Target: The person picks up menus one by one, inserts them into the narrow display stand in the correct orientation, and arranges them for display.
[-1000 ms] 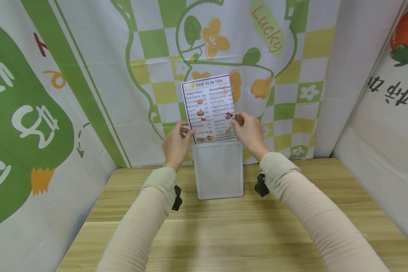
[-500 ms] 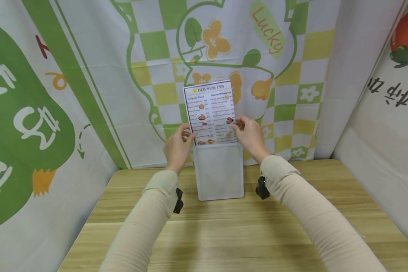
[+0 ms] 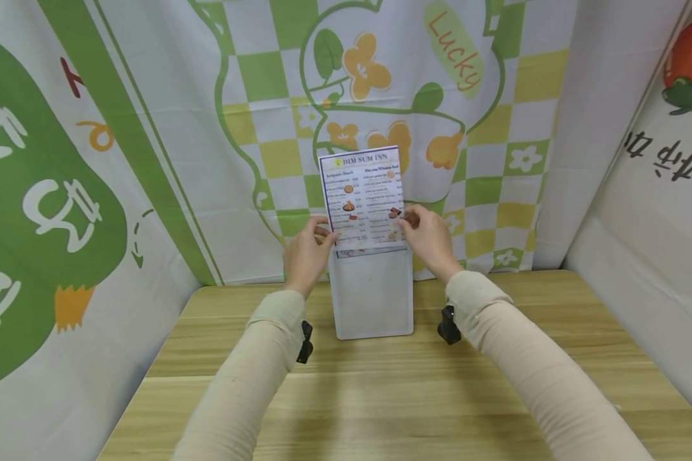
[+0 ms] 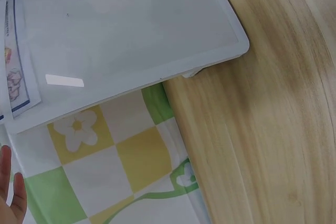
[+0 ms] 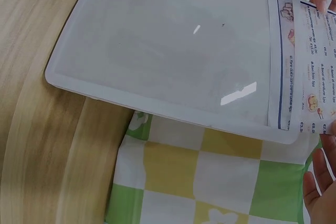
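Observation:
A printed menu sheet (image 3: pixel 362 202) headed "DIM SUM INN" stands upright above a white display frame (image 3: pixel 371 298). Its bottom strip lies inside the frame's top, behind the clear front, as the right wrist view shows with the menu sheet (image 5: pixel 282 61). My left hand (image 3: pixel 308 253) pinches the sheet's left edge between thumb and fingers. On the opposite edge, my right hand (image 3: pixel 432 240) pinches it the same way. In the left wrist view only fingertips of the left hand (image 4: pixel 11 198) show at the lower left corner.
The frame stands on a wooden table (image 3: pixel 380 397) near its back edge. Behind it hangs a patterned cloth (image 3: pixel 496 192) in green, yellow and white. Cloth walls rise at both sides. A small black camera (image 3: pixel 450 325) sits at the right wrist.
Both hands have moved down with the menu sheet. Its lower edge, above the frame a second ago, has slid inside the frame's top. The frame has stayed in place.

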A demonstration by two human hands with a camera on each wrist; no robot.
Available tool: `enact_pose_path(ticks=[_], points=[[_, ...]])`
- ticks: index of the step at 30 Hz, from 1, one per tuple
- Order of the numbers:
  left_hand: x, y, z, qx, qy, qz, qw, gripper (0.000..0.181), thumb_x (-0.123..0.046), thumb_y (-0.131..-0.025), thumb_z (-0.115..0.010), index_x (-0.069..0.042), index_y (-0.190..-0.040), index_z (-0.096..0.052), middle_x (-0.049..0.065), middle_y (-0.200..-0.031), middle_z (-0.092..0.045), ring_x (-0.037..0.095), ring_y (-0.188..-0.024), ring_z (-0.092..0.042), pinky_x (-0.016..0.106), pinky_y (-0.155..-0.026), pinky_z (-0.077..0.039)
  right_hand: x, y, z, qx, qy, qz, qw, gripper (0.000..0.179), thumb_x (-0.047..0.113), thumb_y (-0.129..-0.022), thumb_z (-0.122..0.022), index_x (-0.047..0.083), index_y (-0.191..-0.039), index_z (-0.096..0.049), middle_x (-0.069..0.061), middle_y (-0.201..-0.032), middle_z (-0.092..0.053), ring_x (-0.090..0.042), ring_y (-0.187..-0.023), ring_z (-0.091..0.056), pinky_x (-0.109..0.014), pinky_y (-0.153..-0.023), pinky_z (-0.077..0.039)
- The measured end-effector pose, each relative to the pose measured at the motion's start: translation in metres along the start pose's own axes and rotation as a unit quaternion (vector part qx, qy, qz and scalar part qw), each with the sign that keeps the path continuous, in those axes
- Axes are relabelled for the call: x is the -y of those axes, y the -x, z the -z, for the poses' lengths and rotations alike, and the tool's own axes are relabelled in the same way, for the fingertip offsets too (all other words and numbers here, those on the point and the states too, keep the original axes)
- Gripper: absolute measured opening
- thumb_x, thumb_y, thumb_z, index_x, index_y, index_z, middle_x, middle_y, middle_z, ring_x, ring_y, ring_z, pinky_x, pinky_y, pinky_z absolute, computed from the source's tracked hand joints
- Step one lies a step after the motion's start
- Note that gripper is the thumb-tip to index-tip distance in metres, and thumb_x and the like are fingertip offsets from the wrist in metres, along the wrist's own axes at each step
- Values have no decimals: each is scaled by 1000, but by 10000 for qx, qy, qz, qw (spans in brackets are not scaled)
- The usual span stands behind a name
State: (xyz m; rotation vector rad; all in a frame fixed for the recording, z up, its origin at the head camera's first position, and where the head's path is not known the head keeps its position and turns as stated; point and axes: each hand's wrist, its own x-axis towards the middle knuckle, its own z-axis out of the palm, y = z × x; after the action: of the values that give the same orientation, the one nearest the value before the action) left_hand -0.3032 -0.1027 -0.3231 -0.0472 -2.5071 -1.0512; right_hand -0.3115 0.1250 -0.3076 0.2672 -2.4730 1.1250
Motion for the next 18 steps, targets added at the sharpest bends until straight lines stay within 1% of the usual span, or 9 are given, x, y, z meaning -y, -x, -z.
enact_pose_path(ticks=[2, 9, 15, 18], points=[[-1, -1, 0, 11, 3, 7, 10000, 34, -38, -89, -61, -24, -120, -56, -9, -100, -65, 10, -80, -59, 30, -66, -42, -2, 1, -1, 25, 16, -7, 10000, 26, 20, -91, -61, 3, -110, -60, -9, -95, -64, -22, -85, -57, -35, -76, -46], [-3, -3, -1, -138, 76, -118, 9998, 30, -36, -89, -61, -21, -115, -59, -8, -98, -65, 10, -77, -58, 31, -65, -42, -9, 1, -3, 43, -45, 23, 10000, 25, 20, -91, -61, 3, -110, -60, -9, -95, -65, -22, -84, -58, -35, -76, -48], [0, 0, -4, -132, 30, -177, 9998, 29, -34, -88, -63, -20, -112, -61, -7, -97, -66, 10, -77, -59, 31, -68, -42, -9, -2, -1, 47, -324, 18, 9995, 26, 18, -91, -60, 3, -112, -59, -10, -97, -64, -22, -86, -58, -34, -76, -48], [2, 2, -5, -121, 29, -187, 9997, 29, -34, -87, -64, -21, -112, -61, -6, -96, -67, 11, -76, -59, 32, -69, -41, -8, -5, 1, 42, -421, 33, 9991, 26, 18, -92, -59, 3, -113, -58, -10, -99, -64, -23, -89, -58, -35, -79, -48]])
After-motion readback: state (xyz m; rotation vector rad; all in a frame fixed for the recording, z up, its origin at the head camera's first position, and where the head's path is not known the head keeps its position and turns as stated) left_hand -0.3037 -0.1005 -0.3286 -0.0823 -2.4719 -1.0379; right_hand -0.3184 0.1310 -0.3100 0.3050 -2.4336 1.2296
